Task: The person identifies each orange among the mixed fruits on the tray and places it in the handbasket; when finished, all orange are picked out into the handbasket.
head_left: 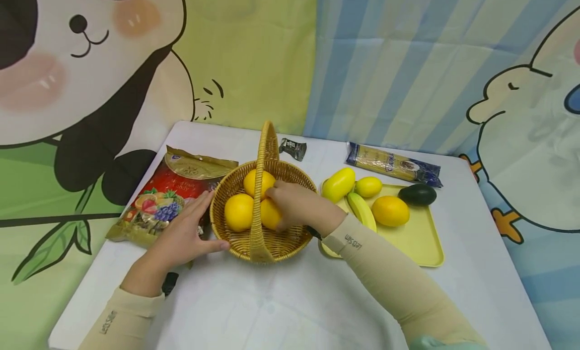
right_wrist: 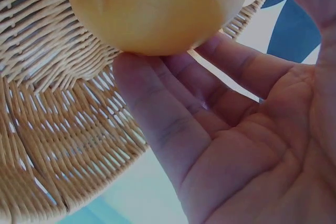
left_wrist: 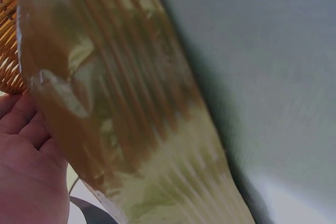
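A wicker basket (head_left: 263,254) with an arched handle stands mid-table, holding yellow-orange oranges. Two of them, one orange (head_left: 238,212) and another orange (head_left: 254,181), lie left of and behind the handle. Inside the basket my right hand (head_left: 301,204) holds a third orange (head_left: 270,215) between fingers and thumb. In the right wrist view, fingertips touch the underside of that orange (right_wrist: 157,14). My left hand (head_left: 183,234) rests with extended fingers against the basket's left side, beside a red and gold candy bag (head_left: 181,173). The left wrist view shows the bag's crimped gold edge (left_wrist: 131,93).
Right of the basket, a yellow tray (head_left: 421,244) bears a banana (head_left: 362,211), an orange-yellow fruit (head_left: 390,211), a lemon (head_left: 368,187), a mango-like yellow fruit (head_left: 339,185) and a dark green avocado (head_left: 417,194). Behind lie a pasta packet (head_left: 391,163) and a small black packet (head_left: 293,149).
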The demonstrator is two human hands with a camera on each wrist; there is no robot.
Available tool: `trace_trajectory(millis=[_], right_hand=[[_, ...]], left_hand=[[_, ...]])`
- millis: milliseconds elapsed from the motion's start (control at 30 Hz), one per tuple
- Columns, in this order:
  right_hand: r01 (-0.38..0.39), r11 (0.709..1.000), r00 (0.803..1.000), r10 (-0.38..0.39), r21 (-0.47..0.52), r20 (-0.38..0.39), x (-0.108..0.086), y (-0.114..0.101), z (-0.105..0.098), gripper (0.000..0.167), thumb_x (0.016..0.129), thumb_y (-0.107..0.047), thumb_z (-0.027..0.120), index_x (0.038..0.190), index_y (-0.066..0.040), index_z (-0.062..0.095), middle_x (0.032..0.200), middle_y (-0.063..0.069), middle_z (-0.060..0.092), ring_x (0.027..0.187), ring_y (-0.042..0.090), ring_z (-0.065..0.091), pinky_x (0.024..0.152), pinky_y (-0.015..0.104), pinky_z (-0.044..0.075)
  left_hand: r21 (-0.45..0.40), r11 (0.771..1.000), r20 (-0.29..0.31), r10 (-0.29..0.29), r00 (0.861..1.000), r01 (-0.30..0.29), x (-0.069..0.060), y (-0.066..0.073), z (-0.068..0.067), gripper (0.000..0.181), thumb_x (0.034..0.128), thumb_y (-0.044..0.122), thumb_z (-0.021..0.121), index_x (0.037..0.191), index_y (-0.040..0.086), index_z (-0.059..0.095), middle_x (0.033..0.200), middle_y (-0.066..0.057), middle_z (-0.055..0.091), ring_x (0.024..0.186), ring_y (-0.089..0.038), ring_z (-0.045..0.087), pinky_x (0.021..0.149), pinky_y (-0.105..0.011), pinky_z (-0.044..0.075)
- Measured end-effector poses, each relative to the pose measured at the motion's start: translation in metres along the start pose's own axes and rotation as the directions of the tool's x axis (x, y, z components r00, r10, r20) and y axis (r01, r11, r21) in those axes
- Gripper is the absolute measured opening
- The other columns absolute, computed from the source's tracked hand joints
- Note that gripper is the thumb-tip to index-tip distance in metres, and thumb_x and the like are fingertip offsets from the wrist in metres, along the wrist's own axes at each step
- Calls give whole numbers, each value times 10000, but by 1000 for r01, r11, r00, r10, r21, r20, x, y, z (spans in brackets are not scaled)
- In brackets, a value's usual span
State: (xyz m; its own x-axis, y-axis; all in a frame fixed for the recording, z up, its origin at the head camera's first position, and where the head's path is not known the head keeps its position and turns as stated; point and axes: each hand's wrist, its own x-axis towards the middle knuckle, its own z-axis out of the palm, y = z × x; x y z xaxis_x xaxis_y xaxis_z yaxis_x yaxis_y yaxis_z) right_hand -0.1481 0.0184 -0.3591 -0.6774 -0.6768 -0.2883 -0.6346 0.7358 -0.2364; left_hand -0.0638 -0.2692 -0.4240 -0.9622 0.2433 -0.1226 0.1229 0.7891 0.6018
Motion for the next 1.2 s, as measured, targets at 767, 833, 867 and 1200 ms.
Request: trace_trajectory(millis=[767, 833, 867, 1200], right_hand=[[-67, 991, 989, 82, 120, -127, -39, 18, -39, 737, 890, -362, 836, 1520, -118, 542, 1522, 69, 544, 1346, 238, 571, 1146, 414, 509], [-61, 989, 982, 83, 134, -168, -44, 23, -41, 723, 901, -359, 825, 1519, -112, 542, 1512, 76, 548, 1345, 246, 567, 1144, 422, 511], [-59, 988, 978, 86, 142, -189, -47, 25, -42, 723, 905, -363, 821, 1521, -109, 538, 1515, 80, 544, 1352, 252, 564, 1147, 430, 509], [-81, 961, 932, 167, 264, -321, -82, 48, -49, 770, 932, -401, 793, 1588, -188, 451, 1547, 71, 507, 1369, 272, 547, 1126, 501, 510]], left_hand=[[-12, 1000, 17, -19, 1000, 20, -1, 2, -1, 1316, 717, 720, 838, 1697, 328, 53, 1782, -86, 89, 1590, -531, 147, 1160, -837, 202], [-15, 1000, 16, -18, 1000, 19, -1, 2, -1, 1311, 720, 706, 846, 1696, 331, 55, 1782, -84, 90, 1590, -535, 144, 1158, -838, 203], [-18, 1000, 17, -18, 1000, 18, -1, 2, -1, 1310, 722, 699, 849, 1696, 331, 53, 1782, -83, 89, 1590, -538, 138, 1156, -840, 200], [-35, 999, 13, -11, 1000, 11, -2, 2, -1, 1294, 738, 662, 861, 1698, 319, 63, 1782, -90, 89, 1590, -554, 97, 1146, -856, 178]])
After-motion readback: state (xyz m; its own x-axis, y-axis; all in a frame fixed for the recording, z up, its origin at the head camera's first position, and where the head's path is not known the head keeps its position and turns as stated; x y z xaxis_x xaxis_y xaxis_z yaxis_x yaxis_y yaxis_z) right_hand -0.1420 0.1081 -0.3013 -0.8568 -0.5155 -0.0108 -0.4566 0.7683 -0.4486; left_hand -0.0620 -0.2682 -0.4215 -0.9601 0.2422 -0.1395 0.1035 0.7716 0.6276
